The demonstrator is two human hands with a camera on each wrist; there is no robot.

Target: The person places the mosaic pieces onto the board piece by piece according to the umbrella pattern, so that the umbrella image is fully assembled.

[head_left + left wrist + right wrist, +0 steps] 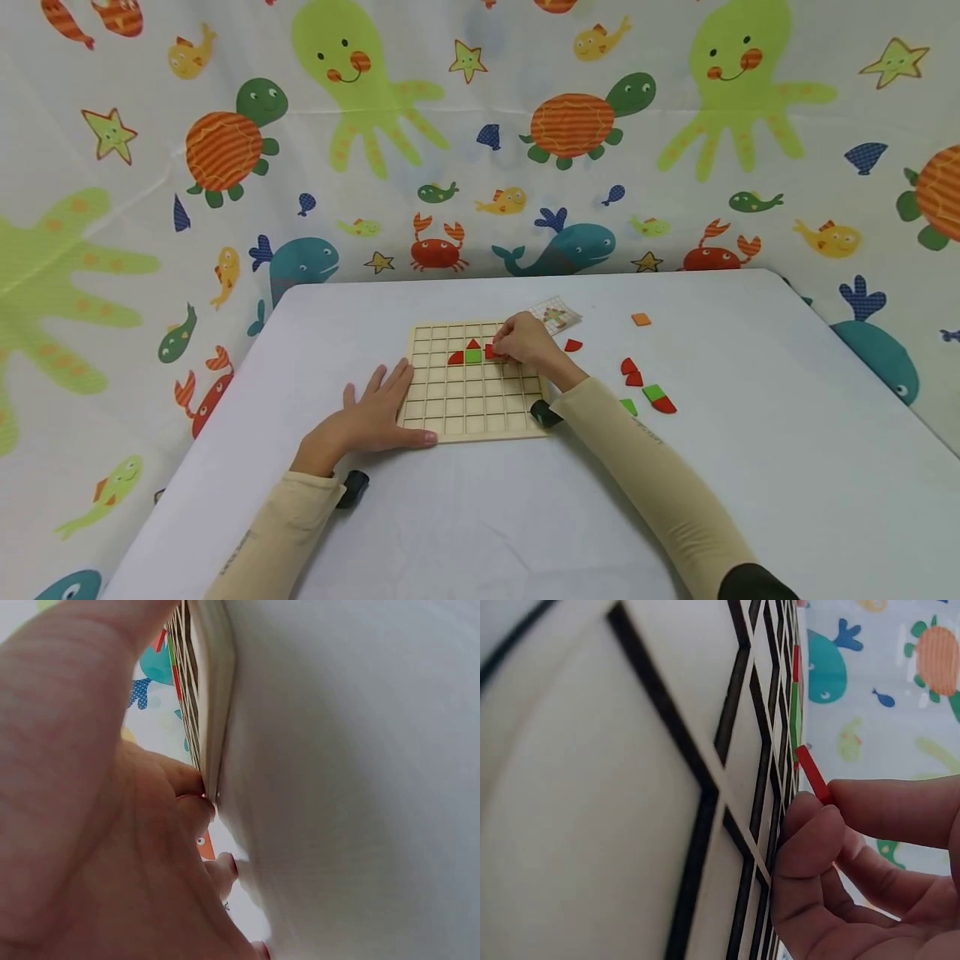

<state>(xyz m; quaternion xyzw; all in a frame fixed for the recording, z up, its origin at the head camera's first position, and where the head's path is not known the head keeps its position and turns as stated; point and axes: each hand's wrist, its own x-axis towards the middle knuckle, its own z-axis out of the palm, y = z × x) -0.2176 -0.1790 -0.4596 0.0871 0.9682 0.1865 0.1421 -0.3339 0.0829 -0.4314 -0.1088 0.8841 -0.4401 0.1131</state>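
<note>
A wooden grid board lies on the table in front of me. My left hand rests against its left side, fingers spread, with the thumb along the near corner. On the upper part of the grid sit a green square, a red triangle above it and a red rounded piece to its left. Just right of the square, my right hand pinches a small red piece between thumb and finger. In the right wrist view this piece is tilted at the board surface; its full shape is partly hidden.
A printed pattern card lies at the board's far right corner. Right of the board are loose red pieces, green pieces and an orange piece. A sea-animal curtain hangs behind the white table.
</note>
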